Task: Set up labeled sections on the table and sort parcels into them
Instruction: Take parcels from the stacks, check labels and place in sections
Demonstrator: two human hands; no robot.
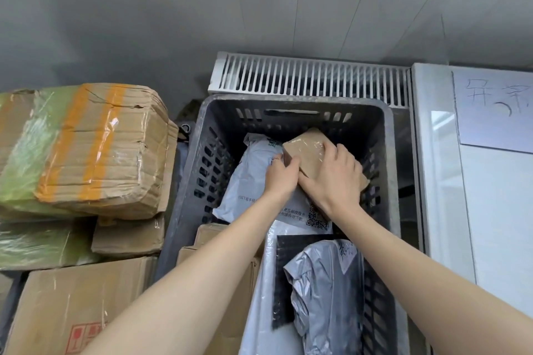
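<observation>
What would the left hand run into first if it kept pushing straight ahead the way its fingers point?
The left hand already touches the small brown parcel. Past that, probably the crate's slotted far wall, though depth is hard to judge.

Crate (388,153) open at top; both arms entered from above. Slotted walls closed in far, left and right sides. Crate floor crowded: white mailer bag (245,181) left, brown parcel (310,153) tilted toward far right corner, under left hand (281,176) and right hand (331,179). Free gap only along far wall. Taped cardboard stack (83,150) blocked left of crate; radiator grille (308,78) behind; white surface (490,210) with paper label (493,109) hard against right.
</observation>
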